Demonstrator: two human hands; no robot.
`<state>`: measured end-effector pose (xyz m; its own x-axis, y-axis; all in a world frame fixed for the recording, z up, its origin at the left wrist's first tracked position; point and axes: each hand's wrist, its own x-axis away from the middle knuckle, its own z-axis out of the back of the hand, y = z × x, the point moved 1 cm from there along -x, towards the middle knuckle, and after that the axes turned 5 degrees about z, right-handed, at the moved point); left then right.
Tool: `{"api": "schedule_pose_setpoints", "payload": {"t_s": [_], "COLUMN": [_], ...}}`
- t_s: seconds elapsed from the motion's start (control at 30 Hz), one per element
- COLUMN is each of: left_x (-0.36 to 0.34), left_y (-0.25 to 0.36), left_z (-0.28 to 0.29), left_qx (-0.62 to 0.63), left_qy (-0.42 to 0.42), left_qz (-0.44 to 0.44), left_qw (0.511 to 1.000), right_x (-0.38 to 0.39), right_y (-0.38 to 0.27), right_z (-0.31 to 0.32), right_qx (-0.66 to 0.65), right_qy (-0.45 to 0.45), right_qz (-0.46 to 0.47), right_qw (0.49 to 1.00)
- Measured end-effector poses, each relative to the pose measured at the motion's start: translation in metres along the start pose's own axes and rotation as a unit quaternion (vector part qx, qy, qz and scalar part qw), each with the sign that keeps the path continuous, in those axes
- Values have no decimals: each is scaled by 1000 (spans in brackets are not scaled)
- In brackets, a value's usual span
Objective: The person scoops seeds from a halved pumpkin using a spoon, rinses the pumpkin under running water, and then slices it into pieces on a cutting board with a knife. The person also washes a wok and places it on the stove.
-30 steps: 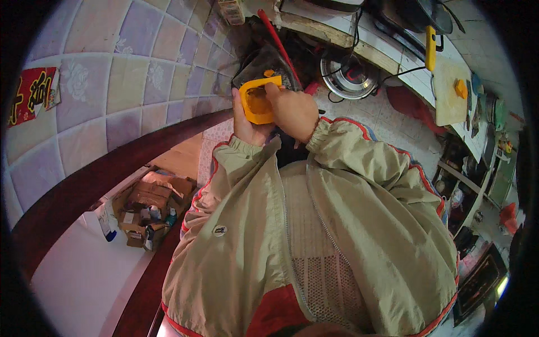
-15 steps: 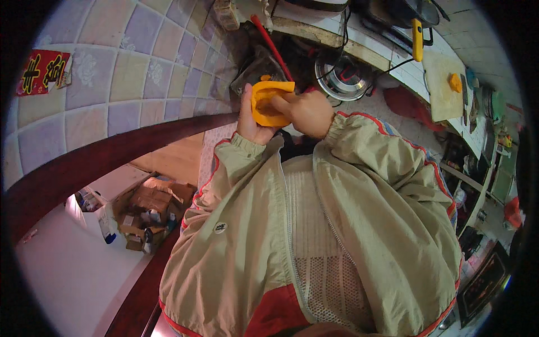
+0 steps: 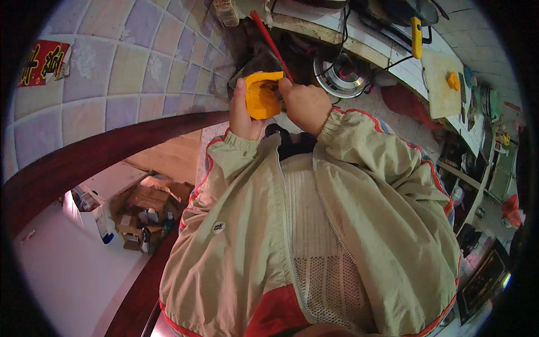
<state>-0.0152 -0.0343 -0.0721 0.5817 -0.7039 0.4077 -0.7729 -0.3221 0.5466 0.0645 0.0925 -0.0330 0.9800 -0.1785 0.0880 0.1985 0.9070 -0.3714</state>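
A hollow orange piece of pumpkin [image 3: 264,104] is held up in front of me, its scooped-out side showing. My left hand [image 3: 242,115] is closed round its left side and underside, with the thumb along the edge. At the opening's right edge is my right hand [image 3: 307,106], its fingers curled into a fist and the thumb at the pumpkin's rim. Whatever the right hand grips, if anything, is hidden by the fingers. Behind the pumpkin a dark bin bag [image 3: 238,73] shows in part.
A red stick [image 3: 272,45] leans behind the bag. A round metal lid or pan [image 3: 341,78] sits below the counter. On the counter are a cutting board [image 3: 441,84] with an orange chunk [image 3: 453,80] and a yellow-handled pan [image 3: 416,36]. A tiled wall [image 3: 132,73] rises on the left.
My right hand has drawn back from inside the pumpkin to its right edge. The left hand has tilted the pumpkin and moved it slightly left and up.
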Motion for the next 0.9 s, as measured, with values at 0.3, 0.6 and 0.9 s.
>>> {"api": "schedule_pose_setpoints", "payload": {"t_s": [0.3,0.6,0.9], "left_x": [-6,-20,-42], "left_y": [-3,-3,4], "left_z": [10,21,61], "left_qx": [-99,-232,-349], "left_qy": [-6,69,77], "left_qz": [-67,-151,-221], "left_qw": [993,958,907], "right_x": [-10,-21,-41], "right_y": [-1,-17,-14], "right_z": [-24,-33,-51], "right_qx": [-153,-150,-156], "right_qy": [-70,-79,-60], "right_qz": [-32,-65,-11], "right_qw": [985,983,986]}}
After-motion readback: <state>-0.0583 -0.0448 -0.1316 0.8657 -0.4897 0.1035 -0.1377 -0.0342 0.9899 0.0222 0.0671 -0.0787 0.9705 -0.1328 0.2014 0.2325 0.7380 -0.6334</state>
